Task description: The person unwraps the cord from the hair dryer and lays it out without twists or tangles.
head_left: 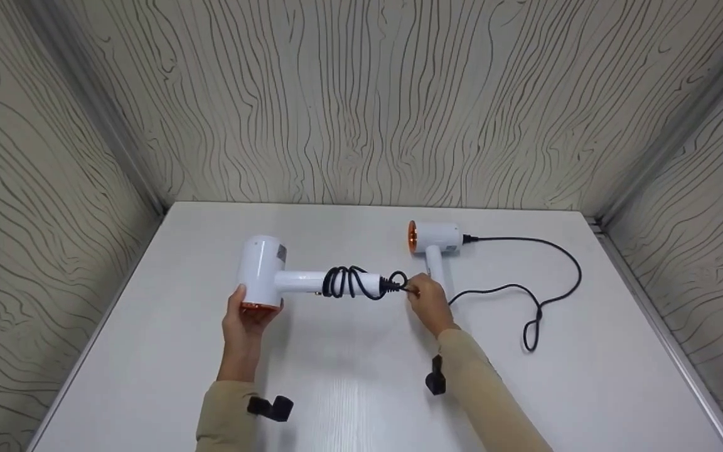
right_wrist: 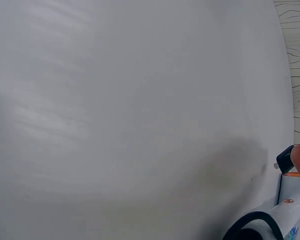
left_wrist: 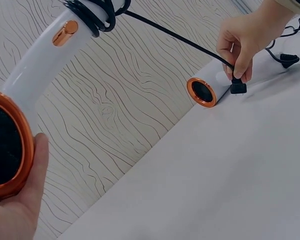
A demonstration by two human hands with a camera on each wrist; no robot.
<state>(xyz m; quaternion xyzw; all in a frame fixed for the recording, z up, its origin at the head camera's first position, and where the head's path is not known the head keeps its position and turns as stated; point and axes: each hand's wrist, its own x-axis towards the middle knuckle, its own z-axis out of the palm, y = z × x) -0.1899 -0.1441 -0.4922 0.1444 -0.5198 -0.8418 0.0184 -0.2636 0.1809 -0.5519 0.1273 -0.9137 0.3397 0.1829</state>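
My left hand (head_left: 245, 326) grips the barrel of a white hair dryer (head_left: 261, 270) around its orange-rimmed end, keeping it raised with the handle pointing right. A black cord (head_left: 344, 282) is wound in several loops about that handle. From the loops the cord runs to my right hand (head_left: 429, 304), whose thumb and fingers pinch it by the black plug (left_wrist: 238, 86). In the right wrist view the plug (right_wrist: 285, 161) shows at the right edge, with only fingertips visible. The left wrist view shows the orange switch (left_wrist: 65, 33) on the handle.
A second white hair dryer (head_left: 438, 236) lies on the white table (head_left: 349, 376) behind my right hand. Its black cord (head_left: 578, 273) spreads loosely to the right, with a small loop. Wood-patterned walls (head_left: 361, 107) stand at the back and both sides.
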